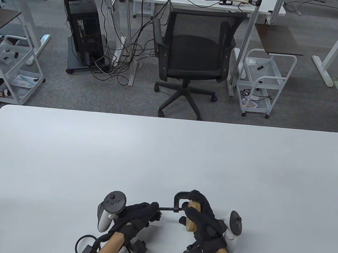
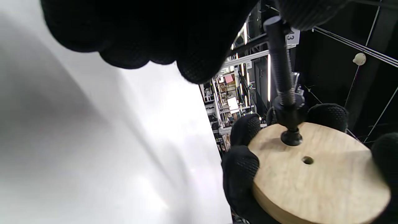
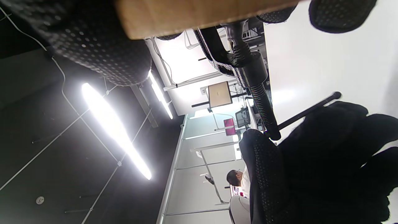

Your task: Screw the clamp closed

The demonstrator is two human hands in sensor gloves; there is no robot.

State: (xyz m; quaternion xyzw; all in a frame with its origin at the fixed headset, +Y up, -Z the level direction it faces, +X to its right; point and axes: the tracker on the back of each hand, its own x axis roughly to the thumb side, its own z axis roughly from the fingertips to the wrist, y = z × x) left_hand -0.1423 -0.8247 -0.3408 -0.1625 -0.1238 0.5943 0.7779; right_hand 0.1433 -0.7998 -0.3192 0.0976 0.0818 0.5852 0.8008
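Overhead table view; close, tilted wrist views.

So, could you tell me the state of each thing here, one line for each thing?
clamp: held above the table, its frame around the disc.
screw: pad touching the disc face, beside the centre hole.
wooden disc: on edge, gripped by the right hand.
left hand: fingers closed at the screw's handle end.
table: white, under both hands.
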